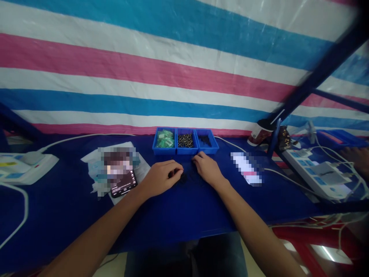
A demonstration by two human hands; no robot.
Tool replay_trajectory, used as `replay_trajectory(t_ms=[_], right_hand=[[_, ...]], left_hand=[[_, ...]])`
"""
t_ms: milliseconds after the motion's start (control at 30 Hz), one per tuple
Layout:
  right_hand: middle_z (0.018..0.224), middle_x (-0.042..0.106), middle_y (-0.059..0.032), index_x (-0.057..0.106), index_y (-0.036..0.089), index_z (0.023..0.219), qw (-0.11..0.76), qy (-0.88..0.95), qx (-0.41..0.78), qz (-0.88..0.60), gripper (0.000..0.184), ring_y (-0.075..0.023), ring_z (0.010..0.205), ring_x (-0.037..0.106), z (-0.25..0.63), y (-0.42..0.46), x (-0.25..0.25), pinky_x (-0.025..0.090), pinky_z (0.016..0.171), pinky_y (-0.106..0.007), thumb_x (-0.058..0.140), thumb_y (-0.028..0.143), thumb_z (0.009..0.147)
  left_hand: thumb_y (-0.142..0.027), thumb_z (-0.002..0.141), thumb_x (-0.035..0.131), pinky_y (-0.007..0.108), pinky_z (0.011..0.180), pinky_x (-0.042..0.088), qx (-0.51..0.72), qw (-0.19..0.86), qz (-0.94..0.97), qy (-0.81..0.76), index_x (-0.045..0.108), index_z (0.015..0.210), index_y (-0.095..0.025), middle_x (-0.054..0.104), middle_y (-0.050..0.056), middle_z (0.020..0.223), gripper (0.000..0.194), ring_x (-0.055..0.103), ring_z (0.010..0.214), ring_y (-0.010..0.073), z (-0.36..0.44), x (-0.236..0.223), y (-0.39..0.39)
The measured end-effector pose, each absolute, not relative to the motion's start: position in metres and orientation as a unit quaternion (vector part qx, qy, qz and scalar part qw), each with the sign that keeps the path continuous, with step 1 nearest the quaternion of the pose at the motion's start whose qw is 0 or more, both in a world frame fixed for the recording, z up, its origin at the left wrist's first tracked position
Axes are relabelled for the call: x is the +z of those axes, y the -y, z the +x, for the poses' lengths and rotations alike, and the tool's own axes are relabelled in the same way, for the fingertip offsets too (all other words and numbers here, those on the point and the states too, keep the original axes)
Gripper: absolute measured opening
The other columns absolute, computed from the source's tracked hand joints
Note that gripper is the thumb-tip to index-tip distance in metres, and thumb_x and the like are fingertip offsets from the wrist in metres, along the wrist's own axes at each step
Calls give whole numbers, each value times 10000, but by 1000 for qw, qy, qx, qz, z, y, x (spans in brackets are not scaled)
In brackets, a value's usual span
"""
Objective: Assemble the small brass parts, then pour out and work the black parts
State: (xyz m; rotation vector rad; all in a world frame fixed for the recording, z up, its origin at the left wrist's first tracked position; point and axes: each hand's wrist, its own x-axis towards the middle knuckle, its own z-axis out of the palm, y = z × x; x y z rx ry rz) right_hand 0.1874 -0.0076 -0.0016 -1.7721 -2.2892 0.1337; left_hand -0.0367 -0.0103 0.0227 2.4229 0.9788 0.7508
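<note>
My left hand (161, 177) hovers low over the blue table, thumb and forefinger pinched together; whatever is between the fingertips is too small to make out. A loose scatter of small black pieces (184, 177) lies on the table beside those fingertips. My right hand (208, 169) rests just in front of the bins, its fingers curled and closed, and their tips are partly hidden. Behind both hands stand three blue bins in a row: one with green-and-clear plastic packets (165, 139), one with small brass-and-black parts (185, 141), one with black pieces (204, 141).
On the left, a lit phone (123, 181) lies on white plastic wrapping, near a white power strip (27, 167). To the right are a second phone (246, 169) with a cable, a cup (259, 132) and another power strip (319, 175). A person's hand (357, 157) shows at the right edge.
</note>
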Motion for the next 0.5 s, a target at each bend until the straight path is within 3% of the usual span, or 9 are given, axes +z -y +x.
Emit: replay_trajectory(t_ms=[133, 333, 500], right_hand=[[1070, 612, -88, 629, 205, 1046, 172, 789, 68, -586, 211, -200, 869, 620, 188, 10, -5, 457, 715, -301, 430, 247, 989], [1047, 645, -77, 622, 203, 1108, 359, 776, 173, -488, 239, -194, 983, 609, 191, 8, -6, 459, 884, -333, 423, 184, 977], [999, 654, -63, 665, 215, 1028, 393, 750, 233, -479, 233, -190, 949, 609, 192, 11, -2, 451, 878, -346, 439, 214, 971]], left_hand=[[-273, 934, 514, 257, 649, 424, 273, 211, 872, -347, 661, 937, -204, 652, -9, 832, 162, 565, 648, 93, -37, 23, 10], [-260, 928, 518, 258, 656, 424, 272, 208, 868, -360, 664, 945, -210, 659, -9, 854, 155, 563, 657, 94, -39, 24, 10], [-257, 928, 516, 256, 659, 426, 276, 209, 869, -354, 662, 952, -209, 653, -9, 837, 155, 565, 663, 96, -39, 23, 10]])
